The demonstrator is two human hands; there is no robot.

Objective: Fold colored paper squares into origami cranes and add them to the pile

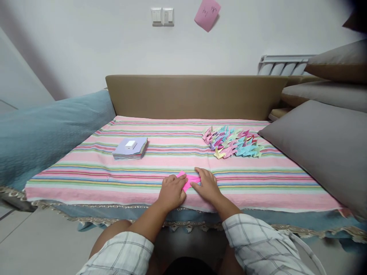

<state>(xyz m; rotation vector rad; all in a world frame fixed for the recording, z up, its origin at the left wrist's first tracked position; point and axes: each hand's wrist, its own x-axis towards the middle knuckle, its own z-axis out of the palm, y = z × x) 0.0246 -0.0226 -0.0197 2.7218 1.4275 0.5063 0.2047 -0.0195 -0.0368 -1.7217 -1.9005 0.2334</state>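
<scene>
A bright pink folded paper (188, 180) lies on the striped cloth near the bed's front edge, between my two hands. My left hand (172, 191) presses down on its left part, fingers bent over the paper and hiding some of it. At the other end, my right hand (208, 185) has its thumb on the narrow right point, with the forefinger reaching beyond the far side. Behind my right hand sit several folded paper cranes (232, 142) in pink, blue, purple, green and yellow, packed closely together.
A stack of coloured square paper (132, 149) stands at left, a small white box (131, 144) on top. Grey cushions (315, 145) pile up along the right. A blue-covered armrest (57, 122) borders the left, and a brown backrest (195, 97) the back.
</scene>
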